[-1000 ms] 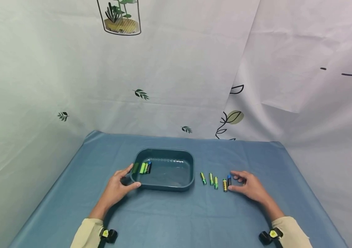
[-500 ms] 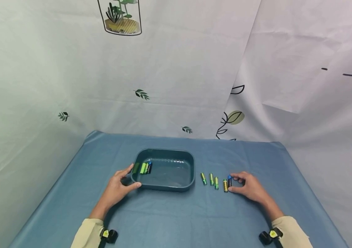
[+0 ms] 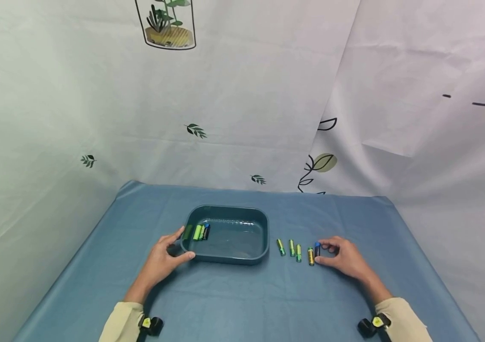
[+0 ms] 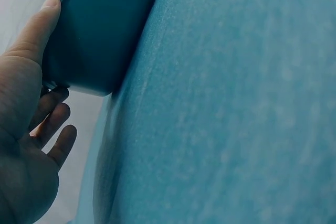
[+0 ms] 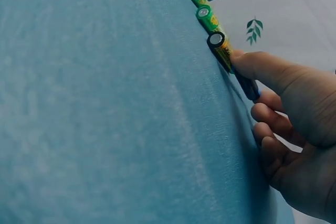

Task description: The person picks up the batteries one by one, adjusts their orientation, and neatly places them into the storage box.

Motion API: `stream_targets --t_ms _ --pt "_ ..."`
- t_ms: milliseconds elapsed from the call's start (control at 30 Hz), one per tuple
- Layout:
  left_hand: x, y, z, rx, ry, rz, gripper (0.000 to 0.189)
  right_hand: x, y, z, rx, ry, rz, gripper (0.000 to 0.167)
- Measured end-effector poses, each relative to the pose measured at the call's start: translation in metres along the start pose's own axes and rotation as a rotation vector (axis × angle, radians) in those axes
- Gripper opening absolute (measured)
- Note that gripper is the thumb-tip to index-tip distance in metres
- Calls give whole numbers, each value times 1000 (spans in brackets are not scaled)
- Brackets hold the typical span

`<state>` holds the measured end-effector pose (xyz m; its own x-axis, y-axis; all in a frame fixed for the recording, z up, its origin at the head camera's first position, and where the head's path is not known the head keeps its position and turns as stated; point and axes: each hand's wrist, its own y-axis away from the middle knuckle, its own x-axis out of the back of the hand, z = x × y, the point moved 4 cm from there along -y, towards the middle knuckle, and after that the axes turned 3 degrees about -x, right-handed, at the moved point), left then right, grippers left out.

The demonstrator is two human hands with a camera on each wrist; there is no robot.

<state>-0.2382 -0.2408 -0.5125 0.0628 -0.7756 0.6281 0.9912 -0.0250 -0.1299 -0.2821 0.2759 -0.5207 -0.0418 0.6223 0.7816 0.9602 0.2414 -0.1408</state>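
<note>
My right hand (image 3: 345, 258) pinches a blue-and-black battery (image 3: 317, 249) between thumb and fingers, low over the blue cloth. Close beside it on the left lies a gold-and-black battery (image 3: 311, 256). Further left are three green-and-yellow ones: a tilted battery (image 3: 281, 247), a middle battery (image 3: 292, 247) and a nearer battery (image 3: 298, 252). My left hand (image 3: 161, 259) holds the left end of a dark teal dish (image 3: 229, 260), its thumb (image 4: 44, 19) at the front rim. Inside the dish, at its left end, lie a light green battery (image 3: 197, 232) and a dark one with a blue end (image 3: 207, 232).
A blue cloth (image 3: 234, 304) covers the table. Pale printed sheets (image 3: 242, 95) hang at the back and both sides, close to the table edges. Each wrist wears a small black camera, such as the left camera (image 3: 155, 326).
</note>
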Motion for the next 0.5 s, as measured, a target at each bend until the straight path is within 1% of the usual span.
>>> stream_targets --t_ms 200,367,500 --pt "1 0 0 7 2 -2 93 5 -4 -5 18 -8 49 48" --pt "1 1 0 13 2 -9 93 8 -7 -15 17 8 64 50" --pt "1 1 1 27 3 -24 94 10 -10 -26 12 1 71 51"
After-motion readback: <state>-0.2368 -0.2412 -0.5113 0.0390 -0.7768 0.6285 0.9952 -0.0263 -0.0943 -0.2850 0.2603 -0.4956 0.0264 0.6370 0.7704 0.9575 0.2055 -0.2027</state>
